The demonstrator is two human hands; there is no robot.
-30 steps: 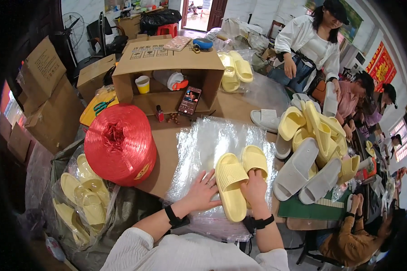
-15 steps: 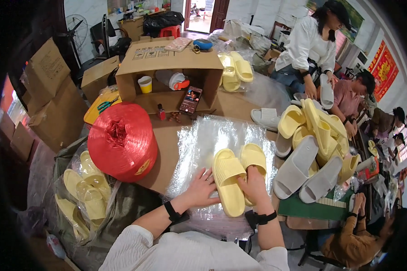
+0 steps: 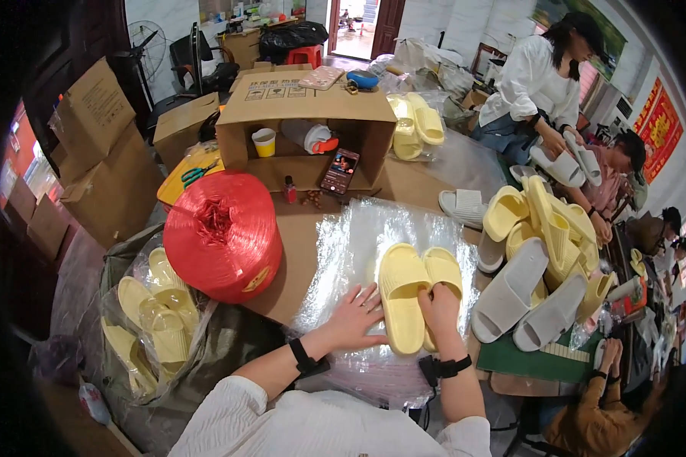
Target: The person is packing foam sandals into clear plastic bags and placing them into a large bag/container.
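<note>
A pair of yellow slippers lies side by side on a stack of clear plastic bags [image 3: 343, 255]. The left slipper [image 3: 405, 324] is nearer to me; the right slipper [image 3: 443, 268] sits slightly farther off, partly covered by my hand. My right hand [image 3: 440, 314] grips the right slipper, its fingers reaching in under the strap and its thumb near the left slipper's edge. Flat on the bags, with fingers spread, my left hand [image 3: 352, 320] rests just left of the pair and holds nothing.
A big red twine roll [image 3: 225, 236] stands left, above a sack of bagged yellow slippers [image 3: 168, 335]. Ahead, a cardboard box [image 3: 305, 110] shelters a phone [image 3: 341, 170] and cup. Yellow and grey slippers [image 3: 511, 293] pile up right. A co-worker [image 3: 530, 99] holds grey slippers beyond.
The view has shifted, moving the scene rightward in the picture. The yellow pair has slid slightly away from me on the bags. The co-worker's grey slippers now show spread apart in their hands.
</note>
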